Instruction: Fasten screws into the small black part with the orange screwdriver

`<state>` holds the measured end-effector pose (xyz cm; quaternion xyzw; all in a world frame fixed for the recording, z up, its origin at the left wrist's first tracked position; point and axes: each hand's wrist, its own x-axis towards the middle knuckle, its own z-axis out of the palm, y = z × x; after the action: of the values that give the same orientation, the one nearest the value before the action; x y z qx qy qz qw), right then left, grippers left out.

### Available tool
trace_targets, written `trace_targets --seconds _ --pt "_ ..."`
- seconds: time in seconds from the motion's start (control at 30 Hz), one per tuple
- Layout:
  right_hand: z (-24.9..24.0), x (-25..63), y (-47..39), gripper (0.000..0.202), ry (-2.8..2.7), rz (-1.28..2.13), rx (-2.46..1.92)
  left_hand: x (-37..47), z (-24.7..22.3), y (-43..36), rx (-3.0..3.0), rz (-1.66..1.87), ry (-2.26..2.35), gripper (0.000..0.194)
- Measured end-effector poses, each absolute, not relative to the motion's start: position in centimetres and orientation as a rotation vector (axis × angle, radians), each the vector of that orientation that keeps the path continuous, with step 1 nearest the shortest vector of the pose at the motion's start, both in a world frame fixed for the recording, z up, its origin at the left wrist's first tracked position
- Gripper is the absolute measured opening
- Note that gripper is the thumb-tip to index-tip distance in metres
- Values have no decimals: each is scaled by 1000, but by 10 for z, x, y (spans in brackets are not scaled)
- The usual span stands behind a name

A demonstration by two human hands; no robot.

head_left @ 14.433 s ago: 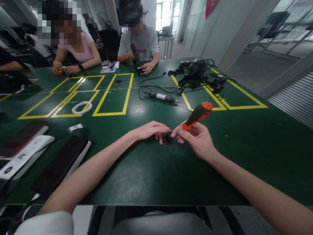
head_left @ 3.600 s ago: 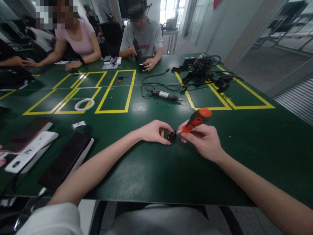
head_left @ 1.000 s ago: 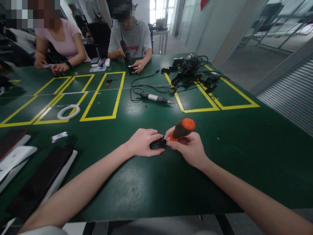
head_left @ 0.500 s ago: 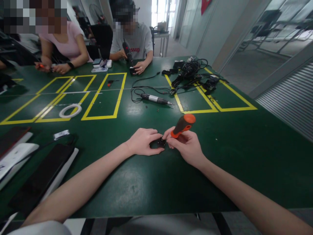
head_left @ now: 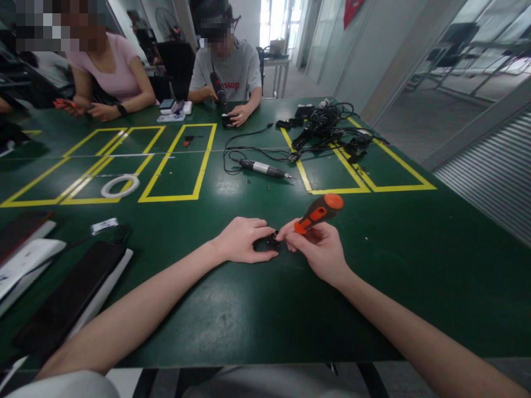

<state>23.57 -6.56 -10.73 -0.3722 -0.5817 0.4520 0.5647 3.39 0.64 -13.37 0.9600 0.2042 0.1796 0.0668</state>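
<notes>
A small black part [head_left: 272,241] lies on the green table, between the thumb and fingers of my left hand [head_left: 244,240]. Those fingers close on it from the left and steady it against the tabletop. My right hand [head_left: 319,249] grips an orange and grey screwdriver [head_left: 319,213] low on its handle. The handle leans up and to the right. The right fingertips reach the right side of the black part, and they hide the screwdriver's shaft and tip. What exactly the black part is I cannot make out.
Ahead lies a corded electric screwdriver [head_left: 265,168], with tangled black cables [head_left: 323,127] behind it. A white tape ring [head_left: 120,186] sits left, near yellow tape outlines [head_left: 199,179]. Black-and-white devices [head_left: 78,298] are by my left arm. Two people work across the table; one holds a power screwdriver [head_left: 218,88].
The screwdriver handle has tipped a little further right and turned in my right fingers. My left hand and the black part stay in place.
</notes>
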Motion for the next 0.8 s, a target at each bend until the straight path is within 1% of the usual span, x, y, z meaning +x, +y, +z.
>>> trace_targets --seconds 0.13,0.37,0.53,0.67,0.8 --pt "-106 239 -65 26 -1386 1006 -870 33 -135 7 2898 571 600 39" --pt "-108 237 -69 29 -1354 1109 -799 34 -133 6 2877 522 605 38" --pt "-107 234 -70 32 -1336 1048 -870 33 -133 5 2877 502 630 37" --pt "-107 234 -70 26 -1350 976 -887 34 -134 6 2889 533 625 38" --pt "-110 234 -71 22 -1333 1054 -819 34 -134 6 2868 563 605 37"
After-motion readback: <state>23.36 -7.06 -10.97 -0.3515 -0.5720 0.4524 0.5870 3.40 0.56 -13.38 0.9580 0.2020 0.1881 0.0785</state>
